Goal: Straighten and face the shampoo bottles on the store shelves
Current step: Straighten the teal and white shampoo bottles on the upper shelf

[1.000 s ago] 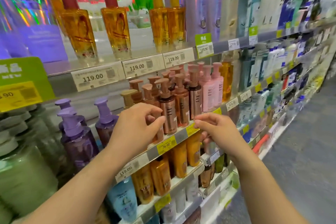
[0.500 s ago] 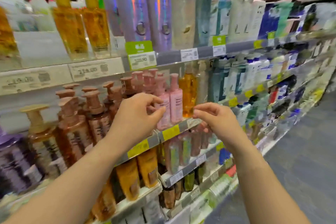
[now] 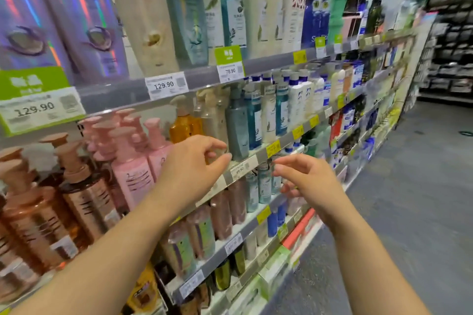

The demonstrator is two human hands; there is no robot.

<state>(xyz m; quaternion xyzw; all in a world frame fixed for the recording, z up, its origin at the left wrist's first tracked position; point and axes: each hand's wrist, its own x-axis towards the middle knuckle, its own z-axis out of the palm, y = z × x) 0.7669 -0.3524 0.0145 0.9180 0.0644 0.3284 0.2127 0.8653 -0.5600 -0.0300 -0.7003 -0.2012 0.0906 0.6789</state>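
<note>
Head view: both hands are raised in front of the middle shelf (image 3: 258,155), and neither has hold of anything. The left hand (image 3: 194,165) hovers with loosely curled fingers just before a beige pump bottle (image 3: 213,120), beside the pink pump bottles (image 3: 133,169); whether it touches, I cannot tell. The right hand (image 3: 305,181) hangs relaxed, fingers slack, in front of the lower shelf's teal bottles (image 3: 263,181). An amber bottle (image 3: 183,125) shows golden liquid inside. Copper pump bottles (image 3: 76,192) crowd the left end, and tall lilac bottles (image 3: 76,15) stand on the top shelf.
</note>
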